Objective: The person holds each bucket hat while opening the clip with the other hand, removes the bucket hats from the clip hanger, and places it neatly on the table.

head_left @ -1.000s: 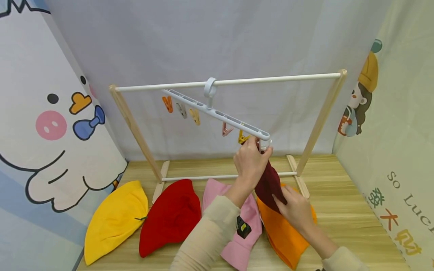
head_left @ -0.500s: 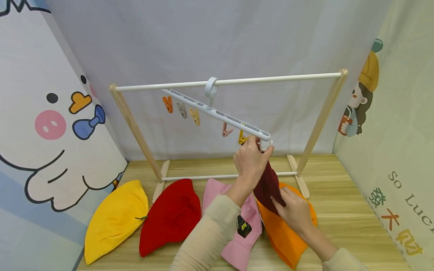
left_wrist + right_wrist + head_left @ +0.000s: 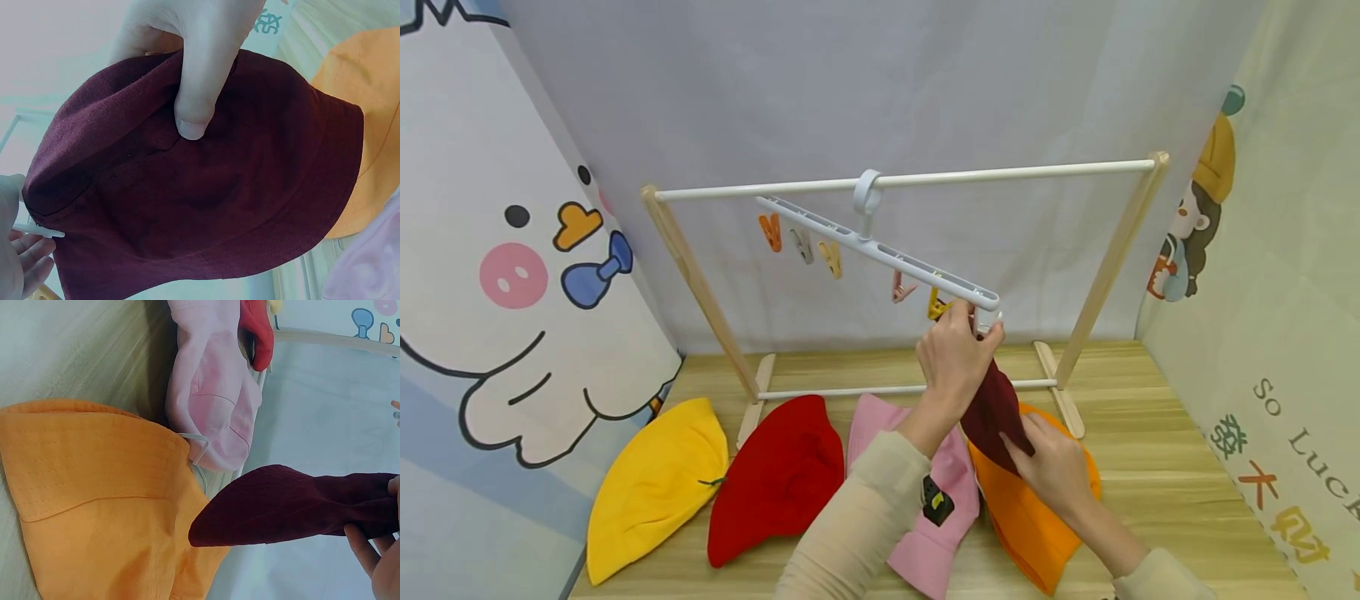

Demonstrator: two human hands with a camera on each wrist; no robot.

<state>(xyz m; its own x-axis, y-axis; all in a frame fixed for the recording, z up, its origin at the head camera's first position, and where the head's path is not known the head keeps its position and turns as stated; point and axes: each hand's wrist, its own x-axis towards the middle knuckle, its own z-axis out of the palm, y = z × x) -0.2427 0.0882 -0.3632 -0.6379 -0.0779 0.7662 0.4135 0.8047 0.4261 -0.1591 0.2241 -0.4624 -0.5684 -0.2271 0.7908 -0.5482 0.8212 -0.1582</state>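
A maroon bucket hat (image 3: 996, 408) hangs at a slant between my hands in the head view, below the near end of the pale hanger (image 3: 917, 271). My left hand (image 3: 953, 354) is at the hat's upper end. It pinches a white clothespin (image 3: 39, 230), which lies across the hat's edge in the left wrist view; the clothespin's jaws are partly hidden. My right hand (image 3: 1054, 462) grips the hat lower down, with its thumb (image 3: 195, 112) pressed on the cloth in the left wrist view. The hat's free end (image 3: 237, 515) shows in the right wrist view.
The hanger hooks over the rack's white rod (image 3: 1015, 176). Orange (image 3: 770, 232), grey (image 3: 802, 245) and other coloured clothespins hang along it. Yellow (image 3: 655, 492), red (image 3: 778, 479), pink (image 3: 917, 533) and orange hats (image 3: 1037, 533) lie on the wooden table in front.
Half a second to a second ago the right hand and the hat's lower part moved slightly. The left hand stays at the hanger's end.
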